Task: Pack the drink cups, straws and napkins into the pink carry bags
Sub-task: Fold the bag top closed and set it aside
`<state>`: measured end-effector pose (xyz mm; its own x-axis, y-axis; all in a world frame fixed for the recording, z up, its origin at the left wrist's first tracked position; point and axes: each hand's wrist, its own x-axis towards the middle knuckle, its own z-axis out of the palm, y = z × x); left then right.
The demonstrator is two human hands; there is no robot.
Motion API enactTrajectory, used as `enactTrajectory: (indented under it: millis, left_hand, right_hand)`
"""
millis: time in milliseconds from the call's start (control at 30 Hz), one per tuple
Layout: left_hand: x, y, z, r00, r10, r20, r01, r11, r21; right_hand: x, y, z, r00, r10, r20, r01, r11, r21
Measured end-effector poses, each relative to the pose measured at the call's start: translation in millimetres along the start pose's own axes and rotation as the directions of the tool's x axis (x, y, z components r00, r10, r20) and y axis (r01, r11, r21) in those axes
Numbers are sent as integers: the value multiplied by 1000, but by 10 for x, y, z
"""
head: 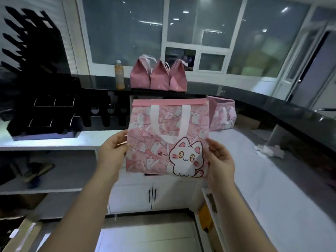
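I get one view only, wide-angle head camera, facing forward and slightly down, left hand (111, 151) and right hand (221, 157) close in front, windows (123, 33) far ahead.

Takeaway drink shop: glossy black serving ledge (236, 96) beneath a small hatch window (181, 57), three closed pink carry bags (158, 78), black divided cup carriers (45, 113).

flat pink cat-print bag (163, 139) upright at frame centre; three closed pink bags (159, 77) upper centre; open bag (221, 113) centre right.

white counter (254, 170), pink bag (221, 113), crumpled tissue (269, 150)
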<state>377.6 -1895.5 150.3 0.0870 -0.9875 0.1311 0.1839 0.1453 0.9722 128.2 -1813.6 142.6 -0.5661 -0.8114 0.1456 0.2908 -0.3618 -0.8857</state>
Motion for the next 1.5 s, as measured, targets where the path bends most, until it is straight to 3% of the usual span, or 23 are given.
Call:
enactTrajectory:
  millis: [233,500,633,867,1067,1267,1433,1500]
  left_hand:
    - [1617,286,1088,997,75,21,-74,997,-22]
    - [3302,245,1945,994,88,61,-87,996,-16]
    - [4092,16,2386,987,58,148,-54,998,-33]
    - [5345,-228,3329,948,56,314,-48,998,-32]
    - [5771,-593,4166,960,118,254,-123,992,4]
    - [6171,-752,4959,972,186,146,-188,982,3]
    - [6351,-821,5705,960,278,37,-280,957,79]
    - [6330,-955,5958,953,302,-6,-299,946,125]
  right_hand:
    - [2088,-294,433,988,-155,3,155,987,-51]
    - [3707,-300,797,956,-287,-55,283,957,-67]
    - [4487,-108,795,921,-369,-127,330,911,-248]
    - [5834,-52,850,844,-485,-229,381,842,-381]
    - [6625,72,530,773,-628,-94,402,598,-693]
    - [7429,144,246,842,-524,129,441,531,-723]
    - [8181,157,156,962,-264,73,149,279,-949]
    - [8305,309,151,976,-200,82,160,413,-897]
